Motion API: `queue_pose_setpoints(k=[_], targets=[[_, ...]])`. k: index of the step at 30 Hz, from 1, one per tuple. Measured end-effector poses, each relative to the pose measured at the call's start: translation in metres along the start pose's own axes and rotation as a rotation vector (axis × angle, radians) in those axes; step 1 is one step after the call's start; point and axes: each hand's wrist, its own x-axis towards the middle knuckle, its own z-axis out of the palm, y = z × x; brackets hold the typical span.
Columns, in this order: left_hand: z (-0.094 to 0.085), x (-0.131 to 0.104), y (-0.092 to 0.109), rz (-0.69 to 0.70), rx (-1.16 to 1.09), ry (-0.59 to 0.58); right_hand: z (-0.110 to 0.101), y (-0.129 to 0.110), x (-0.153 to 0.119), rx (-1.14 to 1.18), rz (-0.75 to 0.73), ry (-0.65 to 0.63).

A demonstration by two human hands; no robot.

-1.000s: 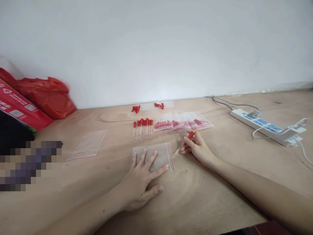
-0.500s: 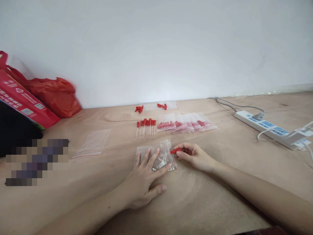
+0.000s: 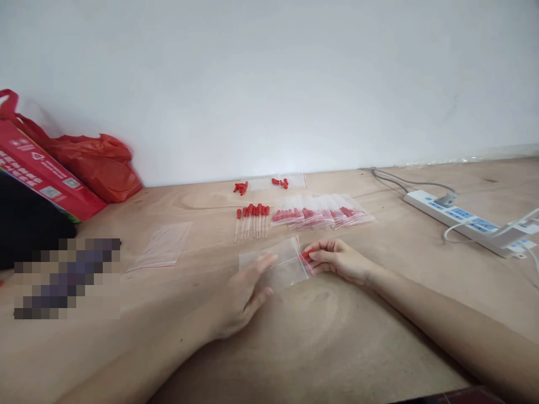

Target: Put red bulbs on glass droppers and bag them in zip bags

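A clear zip bag point(image 3: 291, 268) with a red line along its mouth lies in front of me. My left hand point(image 3: 242, 294) is over its left part, thumb apart from the other fingers, somewhat blurred. At the bag's mouth, my right hand point(image 3: 337, 261) pinches a dropper by its red rubber bulb point(image 3: 306, 254). The glass stem reaches into the bag and is barely visible. Beyond the bag, a row of droppers point(image 3: 252, 219) with red bulbs stretches across the table. To their right, several filled zip bags point(image 3: 322, 212) overlap, red bulbs showing through.
A flat zip bag point(image 3: 162, 247) lies at left. Farther back are loose red bulbs point(image 3: 241, 188) and another bag point(image 3: 297, 180) with red bulbs on it. A power strip point(image 3: 457, 216) with cables lies at right; red plastic bags point(image 3: 99, 165) stand at left against the wall.
My left hand has drawn back slightly to the left, its fingers less spread. The zip bag has tilted, and my right hand has moved the bulb a little up and right.
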Motion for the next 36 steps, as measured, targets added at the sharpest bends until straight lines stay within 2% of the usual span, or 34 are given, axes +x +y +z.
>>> queue_pose_setpoints(k=[2,5,11,13,17,21,24,28,32,36], targets=[[-0.004,0.002,-0.009,-0.019,-0.013,0.04,-0.007,-0.003,-0.001,-0.13,-0.009,-0.02],[-0.008,0.006,-0.016,-0.035,-0.007,-0.01,-0.011,-0.003,-0.003,-0.296,-0.061,-0.045],[-0.006,0.009,-0.013,-0.061,0.01,-0.036,-0.001,0.003,0.001,-0.378,-0.199,0.065],[-0.005,0.009,-0.012,-0.055,0.01,-0.037,0.006,0.003,0.001,-0.366,-0.176,0.077],[-0.004,0.009,-0.014,-0.028,0.008,-0.036,0.02,0.002,-0.004,-0.205,-0.03,0.042],[-0.002,0.009,-0.016,-0.013,0.005,-0.013,0.026,0.005,-0.005,-0.098,0.008,-0.014],[-0.003,0.008,-0.017,0.005,-0.017,0.028,0.018,0.005,-0.001,-0.106,0.007,-0.003],[-0.007,0.008,-0.019,0.008,-0.043,0.049,-0.005,-0.002,0.004,-0.193,-0.045,0.039],[-0.009,0.007,-0.021,-0.017,-0.057,0.02,-0.019,-0.001,0.006,-0.438,-0.171,0.037],[-0.01,0.008,-0.022,-0.062,-0.104,0.063,-0.019,0.006,0.008,-0.685,-0.303,0.001]])
